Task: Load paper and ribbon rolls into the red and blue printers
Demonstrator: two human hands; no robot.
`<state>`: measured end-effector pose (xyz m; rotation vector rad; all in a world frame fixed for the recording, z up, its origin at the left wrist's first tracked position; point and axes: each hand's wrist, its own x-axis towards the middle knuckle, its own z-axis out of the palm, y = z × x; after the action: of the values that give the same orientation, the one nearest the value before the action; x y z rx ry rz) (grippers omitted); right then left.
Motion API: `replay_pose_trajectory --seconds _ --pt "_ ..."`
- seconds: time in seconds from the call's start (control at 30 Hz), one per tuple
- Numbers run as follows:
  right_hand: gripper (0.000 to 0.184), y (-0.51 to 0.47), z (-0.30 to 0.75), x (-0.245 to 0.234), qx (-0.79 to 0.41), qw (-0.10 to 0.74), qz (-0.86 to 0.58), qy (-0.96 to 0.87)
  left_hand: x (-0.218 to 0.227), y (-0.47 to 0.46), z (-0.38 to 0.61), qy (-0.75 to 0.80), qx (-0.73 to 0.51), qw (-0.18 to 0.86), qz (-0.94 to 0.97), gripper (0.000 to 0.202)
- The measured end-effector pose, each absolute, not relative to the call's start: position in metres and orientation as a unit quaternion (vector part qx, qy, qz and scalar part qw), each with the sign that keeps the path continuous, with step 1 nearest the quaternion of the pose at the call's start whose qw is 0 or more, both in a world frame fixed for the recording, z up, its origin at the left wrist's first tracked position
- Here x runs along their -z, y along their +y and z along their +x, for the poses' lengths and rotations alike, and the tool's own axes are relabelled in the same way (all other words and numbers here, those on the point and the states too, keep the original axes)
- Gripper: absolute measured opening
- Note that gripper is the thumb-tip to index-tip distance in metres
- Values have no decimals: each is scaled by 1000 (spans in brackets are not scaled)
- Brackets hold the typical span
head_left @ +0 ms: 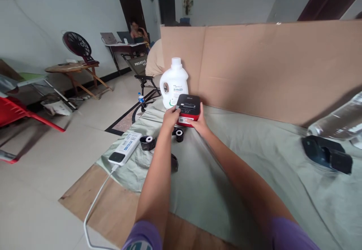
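Observation:
A small black and red box-shaped device (189,109) rests on the grey-green cloth (243,167). My left hand (170,117) grips its left side, thumb on its top edge. My right hand (200,121) clasps its right and front side. Both arms reach far forward. Right behind the device stands a white detergent bottle (174,83). Black tape rolls lie near my left arm: one (148,142) to its left, one (179,134) just below the device, one (174,163) partly hidden by my forearm.
A white power strip (126,147) with a cable lies at the cloth's left edge. A cardboard wall (268,65) stands behind. At right lie a black device (326,153) and a clear plastic bottle (339,121). A folding chair, fan, tables and a seated person are far back.

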<state>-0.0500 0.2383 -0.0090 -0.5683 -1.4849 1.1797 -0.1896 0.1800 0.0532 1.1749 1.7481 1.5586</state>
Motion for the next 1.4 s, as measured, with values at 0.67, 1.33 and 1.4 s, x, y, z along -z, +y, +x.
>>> replay_pose_trajectory --seconds 0.67,1.33,1.4 --pt "126 33 237 15 -307 518 -467 -647 -25 6 44 473 -507 303 653 60" --pt "108 24 218 17 -300 519 -458 -656 3 14 20 451 -532 319 642 37" --pt "110 25 219 18 -297 515 -462 -658 6 19 20 434 -543 343 632 35"
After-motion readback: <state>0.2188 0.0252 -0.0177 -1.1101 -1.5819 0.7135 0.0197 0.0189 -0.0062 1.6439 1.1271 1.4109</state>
